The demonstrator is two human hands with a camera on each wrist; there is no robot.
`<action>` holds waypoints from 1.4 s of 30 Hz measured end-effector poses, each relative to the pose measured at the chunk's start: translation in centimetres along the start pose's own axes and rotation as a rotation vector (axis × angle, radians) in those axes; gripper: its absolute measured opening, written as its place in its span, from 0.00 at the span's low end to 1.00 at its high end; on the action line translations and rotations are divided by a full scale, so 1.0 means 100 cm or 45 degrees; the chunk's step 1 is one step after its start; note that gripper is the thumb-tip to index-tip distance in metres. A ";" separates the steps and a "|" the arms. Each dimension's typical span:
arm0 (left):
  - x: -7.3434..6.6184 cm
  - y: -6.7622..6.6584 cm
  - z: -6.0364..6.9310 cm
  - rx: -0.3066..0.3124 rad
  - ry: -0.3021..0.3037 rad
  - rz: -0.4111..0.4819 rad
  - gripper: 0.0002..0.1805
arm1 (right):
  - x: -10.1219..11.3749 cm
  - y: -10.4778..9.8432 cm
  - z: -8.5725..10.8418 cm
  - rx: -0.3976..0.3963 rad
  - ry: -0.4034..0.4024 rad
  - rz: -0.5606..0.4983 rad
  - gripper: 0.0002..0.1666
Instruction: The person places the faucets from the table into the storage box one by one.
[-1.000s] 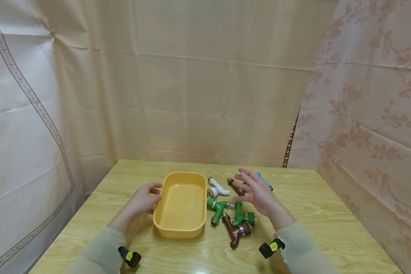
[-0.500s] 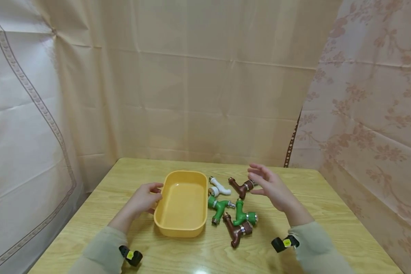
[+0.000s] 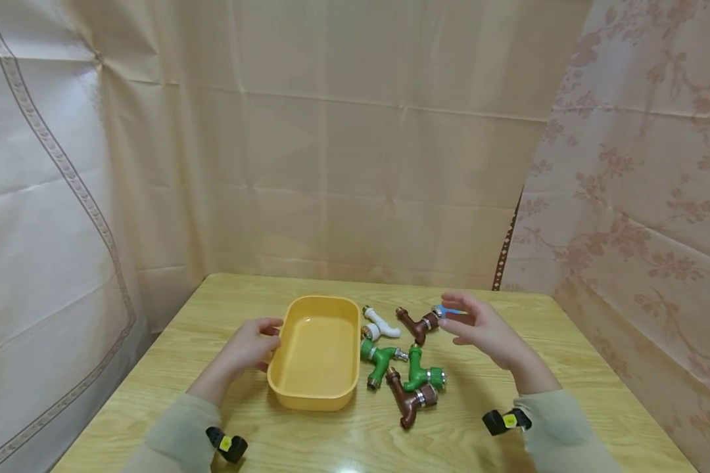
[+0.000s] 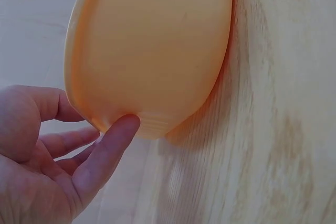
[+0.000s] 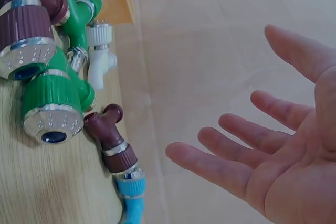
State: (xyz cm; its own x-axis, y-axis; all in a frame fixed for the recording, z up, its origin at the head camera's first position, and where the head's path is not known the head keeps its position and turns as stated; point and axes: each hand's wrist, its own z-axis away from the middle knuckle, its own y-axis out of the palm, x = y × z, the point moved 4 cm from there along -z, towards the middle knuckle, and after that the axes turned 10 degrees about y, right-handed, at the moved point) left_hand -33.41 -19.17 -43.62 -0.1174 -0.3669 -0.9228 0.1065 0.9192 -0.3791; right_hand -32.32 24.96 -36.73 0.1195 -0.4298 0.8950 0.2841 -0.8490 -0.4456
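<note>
My left hand (image 3: 250, 346) rests at the left side of a yellow plastic bin (image 3: 272, 392). In the left wrist view its thumb (image 4: 113, 148) touches the bin's wall, the fingers loosely bent by the rim. My right hand (image 3: 485, 330) hovers with spread fingers, holding nothing, beside a blue faucet (image 3: 449, 311) that it partly hides. Left of that lies a brown faucet (image 3: 417, 326). Nearer me are two green faucets (image 3: 381, 358) and another brown faucet (image 3: 408, 404). A white faucet (image 3: 383, 325) lies close to the bin's right side.
Everything stands on a light wood-grain table (image 3: 331, 447). A beige curtain (image 3: 331, 164) hangs behind it, with a flower-patterned cloth (image 3: 645, 217) on the right and a pale cloth (image 3: 41, 230) on the left. Each wrist wears a black camera band (image 3: 505, 420).
My right hand has moved right, away from over the far brown faucet, then slightly down beside the blue one. The bin, the faucets and my left hand keep their places.
</note>
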 end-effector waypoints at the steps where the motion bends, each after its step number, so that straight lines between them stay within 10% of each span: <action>1: 0.000 0.000 0.000 0.000 -0.001 -0.003 0.29 | -0.001 0.000 0.000 0.009 0.000 0.013 0.40; 42: 0.000 -0.002 0.001 0.016 -0.035 -0.005 0.29 | -0.059 0.030 0.002 0.165 0.185 0.089 0.43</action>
State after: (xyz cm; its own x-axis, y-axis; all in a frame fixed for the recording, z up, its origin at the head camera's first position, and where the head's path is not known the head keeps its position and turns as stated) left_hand -33.35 -19.32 -43.55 -0.0911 -0.3748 -0.9226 0.1182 0.9159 -0.3837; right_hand -31.94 24.98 -43.32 0.0077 -0.5342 0.8453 0.4007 -0.7729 -0.4920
